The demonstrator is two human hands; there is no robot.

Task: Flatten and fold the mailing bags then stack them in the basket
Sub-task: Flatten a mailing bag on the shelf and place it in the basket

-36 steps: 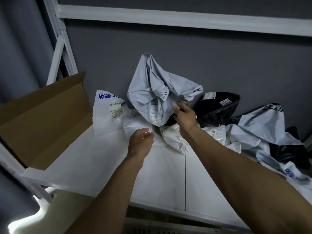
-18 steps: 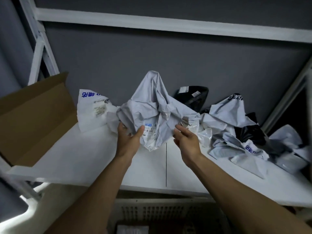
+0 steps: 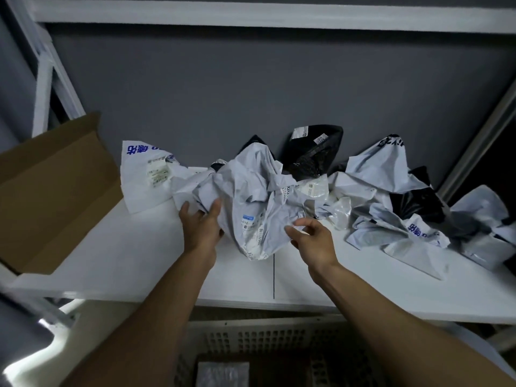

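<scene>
The left hand (image 3: pixel 201 227) grips the left side of a crumpled grey bag (image 3: pixel 251 202), a fold caught between the upright thumb and the fingers (image 3: pixel 184 208). The right hand (image 3: pixel 314 241) is loose, its fingers half bent and holding nothing. Its tips are at the bag's right edge; whether they touch it is hard to tell. The bag stands bunched on the white shelf board (image 3: pixel 134 261), with printed labels on its front too creased to read.

Two hands and one held bag are in view. To the left of that bag lies one white bag (image 3: pixel 145 174) with blue print, leaning on the grey wall (image 3: pixel 251 85), and further left one open cardboard box (image 3: pixel 55 196), cut off by the frame's edge. Behind the held bag one black bag (image 3: pixel 312 152) stands against the wall, partly hidden by it, and a dark corner pokes above its top. To its right a heap of bags (image 3: pixel 391 208) spreads along the board, grey and white ones tangled with a second black one (image 3: pixel 416 203). They overlap too much to count. Below the held bag, under the board's front edge, one perforated basket (image 3: pixel 265 342) shows between the forearms, dim, with a pale sheet (image 3: pixel 222 372) inside, cut off at the bottom.
</scene>
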